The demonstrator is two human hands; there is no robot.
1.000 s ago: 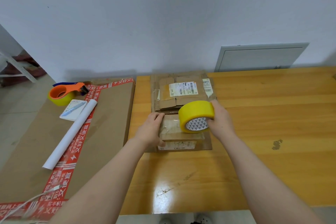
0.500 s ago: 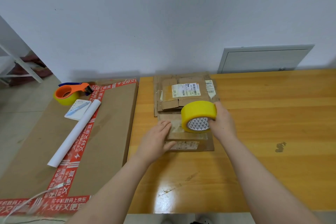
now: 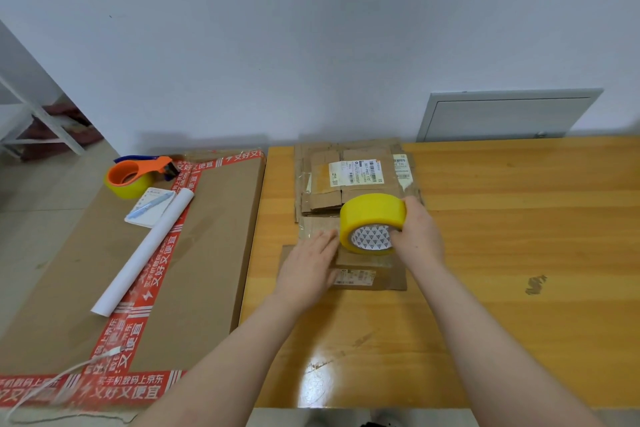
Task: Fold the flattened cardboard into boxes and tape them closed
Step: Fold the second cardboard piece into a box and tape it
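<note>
On the table [image 3: 502, 253], right hand [image 3: 417, 236] grips tape roll [image 3: 372, 218]; left hand [image 3: 308, 267] flat, fingers spread, on cardboard [image 3: 391, 279].

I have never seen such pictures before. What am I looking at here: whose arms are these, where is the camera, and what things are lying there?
There is no machine here. A person wears a camera on the head, looking down at their own bare arms. The right hand grips a yellow tape roll. The left hand lies flat, pressing on a flattened cardboard piece on the wooden table. More flattened cardboard with a white label lies behind it. To the left, a large flat carton with red tape carries an orange tape dispenser, a white paper roll and a notepad with a pen.
</note>
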